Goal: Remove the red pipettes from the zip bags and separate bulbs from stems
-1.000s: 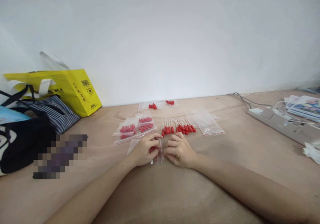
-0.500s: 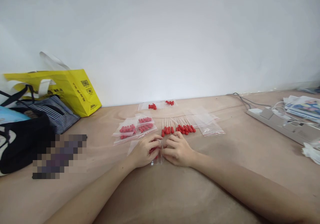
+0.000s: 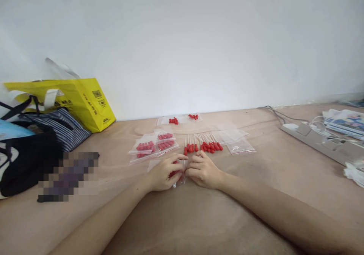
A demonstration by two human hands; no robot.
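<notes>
My left hand [image 3: 165, 172] is closed on a clear zip bag [image 3: 178, 180] that holds red-tipped sticks, partly hidden by the fingers. Opposite it, my right hand [image 3: 204, 170] pinches the same bag's edge, fingers bent and close together. Just beyond my hands lie loose red-tipped sticks [image 3: 209, 146], their pale shafts pointing toward the wall. Filled zip bags [image 3: 145, 147] of the same sticks overlap to the left. Flat zip bags [image 3: 241, 146] without sticks rest to the right of the loose ones.
More red-tipped sticks [image 3: 173, 121] lie on clear bags near the wall. At the left stand a yellow bag [image 3: 99, 111], a striped bag [image 3: 71, 132] and a black bag [image 3: 31, 160]. A power strip [image 3: 309, 139] with cables and some papers [image 3: 347, 120] are at the right.
My hands have shifted very slightly on the bag, and its lower edge hangs at a somewhat different angle. Both hands keep hold of it; the things around have not moved.
</notes>
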